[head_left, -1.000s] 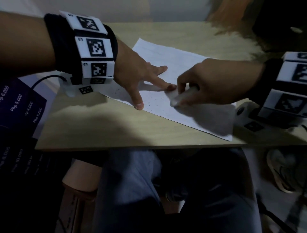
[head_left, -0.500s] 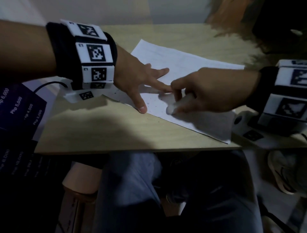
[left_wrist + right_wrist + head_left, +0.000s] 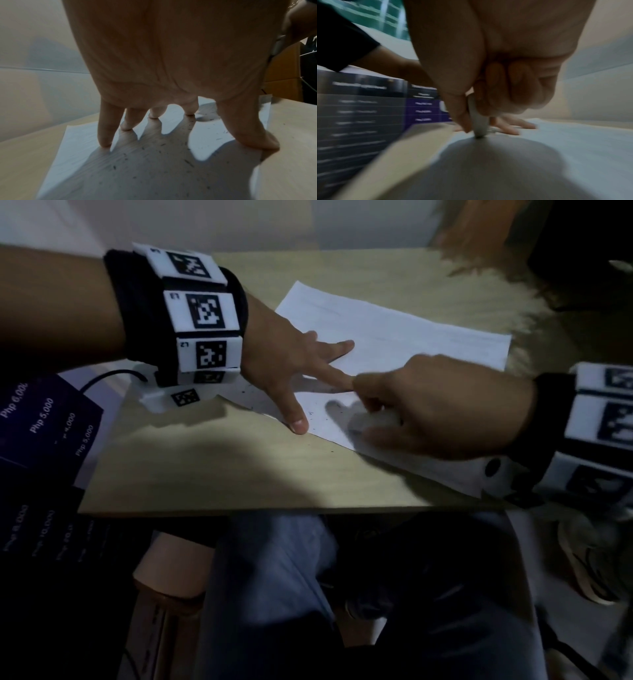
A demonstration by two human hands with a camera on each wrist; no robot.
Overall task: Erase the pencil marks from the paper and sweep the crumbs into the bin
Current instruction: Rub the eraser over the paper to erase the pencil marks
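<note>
A white sheet of paper (image 3: pixel 404 337) lies askew on the light wooden table (image 3: pixel 212 470). My left hand (image 3: pixel 294 371) presses it flat with spread straight fingers (image 3: pixel 104 129), thumb near the paper's front edge. Dark eraser crumbs (image 3: pixel 154 152) are scattered under and around that hand. My right hand (image 3: pixel 418 409) grips a white eraser (image 3: pixel 370 419) between thumb and curled fingers. In the right wrist view the eraser (image 3: pixel 479 121) has its tip on the paper (image 3: pixel 556 142), just right of the left thumb.
A dark printed price sheet (image 3: pixel 44 433) lies off the table's left side, with a black cable (image 3: pixel 113 376) by it. My legs in blue trousers (image 3: pixel 274 594) are under the front edge. A shoe (image 3: pixel 589 563) lies on the floor at right. No bin is in view.
The right hand with the eraser has shifted slightly left and back across the paper near the left index finger, in a rubbing motion. The left hand has stayed pressing the paper.
</note>
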